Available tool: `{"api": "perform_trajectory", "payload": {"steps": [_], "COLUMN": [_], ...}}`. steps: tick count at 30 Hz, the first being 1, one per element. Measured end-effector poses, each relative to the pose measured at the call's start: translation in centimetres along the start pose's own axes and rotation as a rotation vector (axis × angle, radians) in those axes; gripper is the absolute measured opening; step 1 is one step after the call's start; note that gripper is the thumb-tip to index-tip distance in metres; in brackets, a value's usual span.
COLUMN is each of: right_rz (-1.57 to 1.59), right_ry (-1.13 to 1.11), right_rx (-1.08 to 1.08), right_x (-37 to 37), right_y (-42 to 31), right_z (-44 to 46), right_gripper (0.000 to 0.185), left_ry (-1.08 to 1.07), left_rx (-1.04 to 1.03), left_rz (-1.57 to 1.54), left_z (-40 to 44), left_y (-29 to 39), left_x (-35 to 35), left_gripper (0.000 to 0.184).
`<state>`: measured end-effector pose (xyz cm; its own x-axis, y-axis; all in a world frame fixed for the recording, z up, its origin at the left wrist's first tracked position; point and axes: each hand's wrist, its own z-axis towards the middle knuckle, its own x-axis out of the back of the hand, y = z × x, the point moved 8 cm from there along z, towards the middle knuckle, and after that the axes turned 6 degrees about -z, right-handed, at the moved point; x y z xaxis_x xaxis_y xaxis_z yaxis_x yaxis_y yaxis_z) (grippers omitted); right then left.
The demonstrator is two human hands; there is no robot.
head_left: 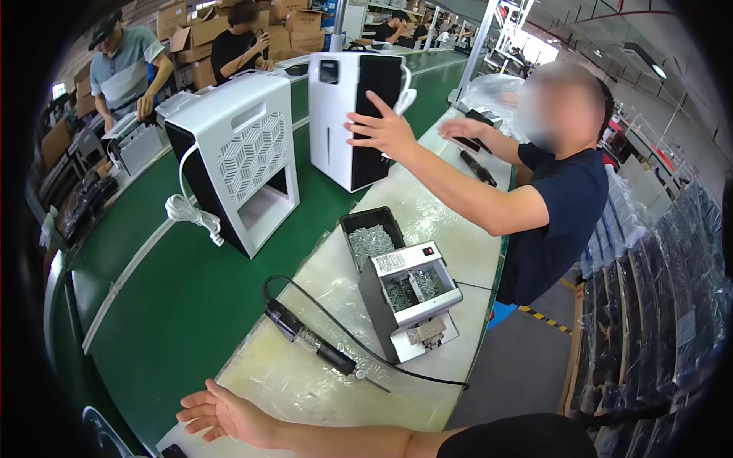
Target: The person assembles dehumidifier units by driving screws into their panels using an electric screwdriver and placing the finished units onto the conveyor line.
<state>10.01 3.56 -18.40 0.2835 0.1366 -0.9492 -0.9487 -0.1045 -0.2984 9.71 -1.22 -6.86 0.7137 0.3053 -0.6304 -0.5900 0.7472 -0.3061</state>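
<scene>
Left of the screw feeder (388, 311) lies the power screwdriver (314, 343), and farther down-left the right hand (233, 420) spreads a loose, empty grip, while the left hand's I cannot tell.

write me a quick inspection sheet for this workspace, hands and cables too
Surface: green surface beside a worktop covered in clear film.
Job's things: patterned unit and plain-fronted unit, both standing on the green surface; power driver lying on the worktop.
Clutter: dark tray and metal box, both holding small metal parts.
Hands: right hand open, nothing visible in it; left hand out of view; co-worker's hand appears to touch the plain-fronted unit.
Cables: black cord across the worktop; white cord bundled beside the patterned unit.
Surroundings: co-worker at the worktop; cartons behind; wrapped stacks at right.
</scene>
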Motion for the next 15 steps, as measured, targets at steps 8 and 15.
{"api": "perform_trajectory", "payload": {"steps": [8,15], "right_rz": [0.642,-0.015], "right_ry": [-0.616,-0.292], "right_rx": [-0.068,0.195], "right_x": [-5.6,-4.9], "right_y": [-0.6,-3.4], "right_z": [-2.5,-2.7], "right_gripper": [0.073,0.08], "left_ry": [-0.259,0.067], "left_rx": [0.195,0.097], "left_rz": [-0.296,0.746], "left_z": [-0.9,-3.3], "left_y": [0.8,5.0], "left_x": [3.5,1.0], "left_gripper": [0.037,0.023]}}
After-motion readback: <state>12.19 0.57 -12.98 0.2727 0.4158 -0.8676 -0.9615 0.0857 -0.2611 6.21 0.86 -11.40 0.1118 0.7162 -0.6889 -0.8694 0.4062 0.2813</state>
